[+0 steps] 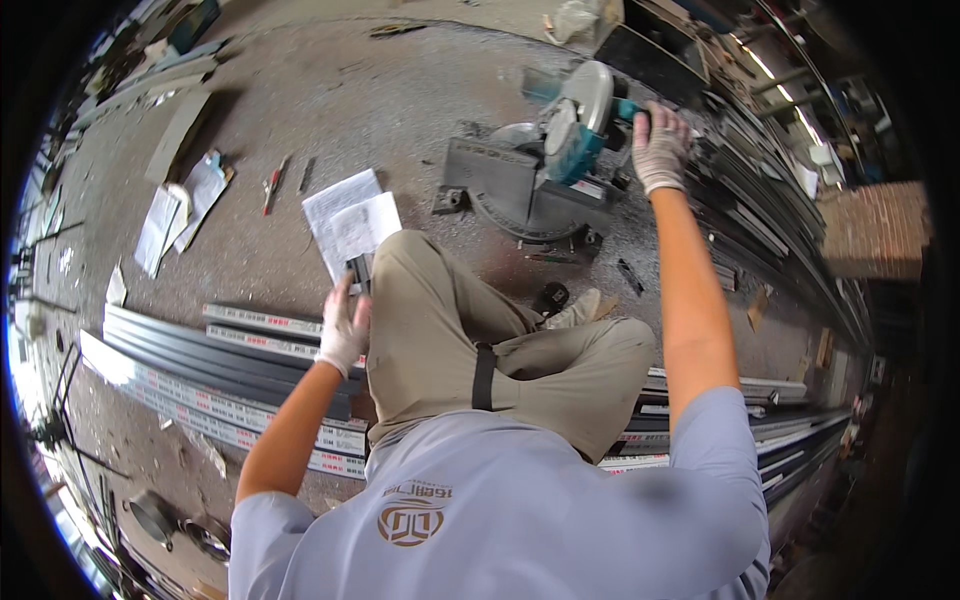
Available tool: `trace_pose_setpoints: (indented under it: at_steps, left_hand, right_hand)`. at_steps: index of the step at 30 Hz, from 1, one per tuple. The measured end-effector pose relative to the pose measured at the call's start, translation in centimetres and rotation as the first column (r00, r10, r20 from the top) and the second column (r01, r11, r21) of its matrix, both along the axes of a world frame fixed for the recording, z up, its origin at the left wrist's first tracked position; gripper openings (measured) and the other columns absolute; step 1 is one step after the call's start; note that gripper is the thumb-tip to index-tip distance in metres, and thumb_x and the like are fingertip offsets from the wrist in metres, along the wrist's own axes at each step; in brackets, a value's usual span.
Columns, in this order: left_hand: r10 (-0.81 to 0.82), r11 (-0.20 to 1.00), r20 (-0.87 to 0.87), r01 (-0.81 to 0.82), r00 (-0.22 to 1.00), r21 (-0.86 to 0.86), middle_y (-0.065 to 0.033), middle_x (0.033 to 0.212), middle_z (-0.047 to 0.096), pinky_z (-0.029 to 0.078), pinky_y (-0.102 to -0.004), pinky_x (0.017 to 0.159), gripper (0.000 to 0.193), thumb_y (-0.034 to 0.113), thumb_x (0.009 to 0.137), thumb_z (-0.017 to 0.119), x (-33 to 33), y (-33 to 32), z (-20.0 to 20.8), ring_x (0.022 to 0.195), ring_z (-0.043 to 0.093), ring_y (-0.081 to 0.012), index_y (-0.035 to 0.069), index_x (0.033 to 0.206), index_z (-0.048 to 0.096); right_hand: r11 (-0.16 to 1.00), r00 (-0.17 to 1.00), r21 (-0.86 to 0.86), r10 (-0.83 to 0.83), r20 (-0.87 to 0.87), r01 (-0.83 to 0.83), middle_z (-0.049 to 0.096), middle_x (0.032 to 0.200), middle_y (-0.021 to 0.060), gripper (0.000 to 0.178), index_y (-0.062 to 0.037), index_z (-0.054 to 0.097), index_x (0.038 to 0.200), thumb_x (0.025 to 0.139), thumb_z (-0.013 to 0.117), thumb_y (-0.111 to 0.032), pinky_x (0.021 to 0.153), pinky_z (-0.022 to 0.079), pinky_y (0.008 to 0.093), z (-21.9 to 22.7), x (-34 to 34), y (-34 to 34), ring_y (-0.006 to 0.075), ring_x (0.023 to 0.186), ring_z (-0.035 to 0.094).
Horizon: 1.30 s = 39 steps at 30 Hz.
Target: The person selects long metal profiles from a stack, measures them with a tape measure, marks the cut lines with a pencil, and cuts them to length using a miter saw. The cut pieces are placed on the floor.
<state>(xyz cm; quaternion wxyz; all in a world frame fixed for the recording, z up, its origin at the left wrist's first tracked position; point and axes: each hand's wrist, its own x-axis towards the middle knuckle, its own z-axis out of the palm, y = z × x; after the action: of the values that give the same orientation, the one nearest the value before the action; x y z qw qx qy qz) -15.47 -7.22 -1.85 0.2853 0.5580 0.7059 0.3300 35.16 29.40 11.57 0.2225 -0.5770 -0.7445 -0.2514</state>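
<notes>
A teal-and-grey mitre saw stands on the floor ahead of me, its round blade guard raised above the dark base. My right hand, in a pale glove, is closed at the saw's teal handle, arm stretched forward. Beside my left knee, my gloved left hand has its fingers and thumb at a short dark metal profile piece, seemingly pinching it. Part of that piece is hidden by the fingers and my leg. Written paper sheets lie just beyond it.
Long metal profiles are stacked at my left, with more bars at my right and along the far right. A red marker-like tool and a clipboard lie left. Metal shavings cover the floor around the saw.
</notes>
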Motion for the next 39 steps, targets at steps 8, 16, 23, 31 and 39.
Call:
trace_pose_setpoints:
  at_steps: [8, 16, 23, 31, 39]
  left_hand:
    - [-0.308, 0.936, -0.184, 0.262, 0.934, -0.235, -0.0276, 0.165, 0.021, 0.024, -0.0537, 0.124, 0.084, 0.04, 0.09, 0.073, 7.3, -0.6, 5.4, 0.151, 0.022, -0.0485, 0.012, 0.16, 0.034]
    - [-0.375, 0.886, -0.271, 0.258, 0.886, -0.385, -0.0282, 0.167, 0.014, 0.023, -0.0544, 0.124, 0.097, 0.05, 0.089, 0.071, 8.0, 1.1, 6.6, 0.152, 0.019, -0.0509, 0.012, 0.164, 0.023]
    - [-0.403, 0.869, -0.324, 0.246, 0.856, -0.43, -0.0295, 0.166, 0.016, 0.023, -0.053, 0.125, 0.099, 0.051, 0.087, 0.071, 8.4, 2.2, 5.4, 0.151, 0.019, -0.0501, 0.007, 0.163, 0.025]
    - [-0.386, 0.88, -0.33, 0.236, 0.862, -0.412, -0.0309, 0.165, 0.016, 0.023, -0.0533, 0.125, 0.098, 0.05, 0.087, 0.071, 8.6, 1.6, 5.3, 0.15, 0.02, -0.051, 0.004, 0.161, 0.027]
    - [-0.407, 0.87, -0.319, 0.258, 0.856, -0.42, -0.0283, 0.168, 0.011, 0.021, -0.0519, 0.126, 0.098, 0.049, 0.089, 0.07, 9.1, 1.9, 5.9, 0.152, 0.017, -0.0495, 0.007, 0.163, 0.022]
  right_hand:
    - [0.949, 0.875, -0.109, -0.315, -0.368, 0.296, 0.041, 0.158, 0.0187, 0.06, -0.0087, 0.043, 0.152, 0.102, 0.055, -0.038, 0.12, 0.032, 0.0517, -6.7, 5.2, -6.1, 0.038, 0.142, 0.042]
    - [0.514, 0.465, -0.852, -0.733, -0.497, -0.101, 0.039, 0.161, 0.0238, 0.085, -0.0041, 0.045, 0.153, 0.093, 0.067, -0.06, 0.121, 0.034, 0.0472, -20.0, 5.5, -8.7, 0.0405, 0.149, 0.038]
    - [0.708, 0.082, -0.668, -0.67, -0.738, -0.229, 0.074, 0.082, 0.0125, 0.024, -0.0029, 0.076, 0.097, 0.09, 0.076, -0.026, 0.07, 0.053, 0.0404, -24.4, 3.8, -6.9, 0.0271, 0.074, 0.069]
    - [0.685, -0.155, -0.569, -0.69, -0.707, -0.456, 0.063, 0.066, 0.005, 0.019, -0.0044, 0.071, 0.086, 0.089, 0.068, -0.023, 0.048, 0.042, 0.0316, -17.8, 15.5, -17.4, 0.0148, 0.05, 0.054]
    - [0.8, 0.158, -0.598, -0.598, -0.786, 0.051, 0.061, 0.065, 0.0066, 0.021, -0.003, 0.069, 0.076, 0.072, 0.073, -0.023, 0.051, 0.042, 0.0404, 0.8, 28.6, -10.8, 0.0215, 0.053, 0.054]
